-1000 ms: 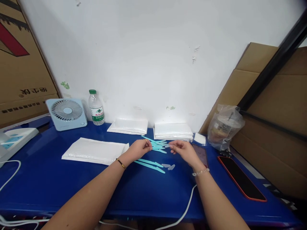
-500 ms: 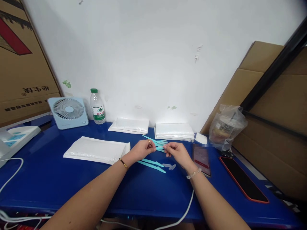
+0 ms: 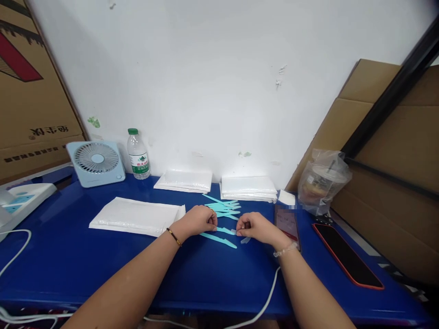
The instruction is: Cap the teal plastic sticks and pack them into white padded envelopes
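My left hand (image 3: 200,220) had thumb and fingertips pinched together on a teal stick (image 3: 224,230), leaving its far end poking toward the right edge of the table (image 3: 113,269). My right hand (image 3: 259,228) was drawn into a small pinch at that tip, with a clear cover (image 3: 233,231) at its fingertips; whether the cover sat over the tip or only met it, I could not tell. Stick and cover were near the middle of the table, a little closer to the back edge than the front.

The cover looked small and slick, so squeezing too hard could have made it spring away, and pushing it crooked could have bent the slim tip. A loose clear piece (image 3: 244,240) lay just below my right fingers, faint against the blue, easy to sweep aside by accident. A second teal stick (image 3: 219,240) lay on the front-edge side, where my left wrist might have dragged it. Toward the back edge, a heap of teal sticks (image 3: 222,208) lay crossed; tugging one would likely have shifted others.

Farther out, a white packet (image 3: 133,214) lay to the left, and a white cable (image 3: 269,297) ran from near my right wrist to the front edge, where my forearm could have snagged it.
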The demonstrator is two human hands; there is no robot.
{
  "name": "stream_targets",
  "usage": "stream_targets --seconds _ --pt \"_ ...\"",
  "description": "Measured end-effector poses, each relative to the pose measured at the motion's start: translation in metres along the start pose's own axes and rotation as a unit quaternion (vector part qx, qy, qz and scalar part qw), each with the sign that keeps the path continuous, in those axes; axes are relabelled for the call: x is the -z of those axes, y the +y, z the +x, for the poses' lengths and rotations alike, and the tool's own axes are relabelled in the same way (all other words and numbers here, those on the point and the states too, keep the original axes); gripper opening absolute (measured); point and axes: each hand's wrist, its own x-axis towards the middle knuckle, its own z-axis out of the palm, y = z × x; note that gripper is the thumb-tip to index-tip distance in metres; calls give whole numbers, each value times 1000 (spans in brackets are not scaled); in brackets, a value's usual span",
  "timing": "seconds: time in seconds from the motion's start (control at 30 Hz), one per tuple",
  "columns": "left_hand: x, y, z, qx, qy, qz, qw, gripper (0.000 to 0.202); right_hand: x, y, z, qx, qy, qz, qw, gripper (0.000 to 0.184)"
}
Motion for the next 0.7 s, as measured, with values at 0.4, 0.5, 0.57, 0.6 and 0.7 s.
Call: stream_targets --seconds 0.4,0.5,0.57,0.6,0.7 --pt "-7 -3 5 -3 18 38 999 10 -7 2 3 -9 21 -5 1000 7" --pt "-13 -2 8 -9 20 50 998 10 -13 1 7 24 37 -11 999 8" --pt "-18 -1 11 -16 25 66 997 11 -15 0 9 45 53 -27 997 9" --pt "-20 0 13 -21 35 77 996 12 -13 -1 9 47 61 -35 996 10" --pt "-21 -2 17 -35 104 113 988 28 3 -4 2 37 73 -45 996 15"
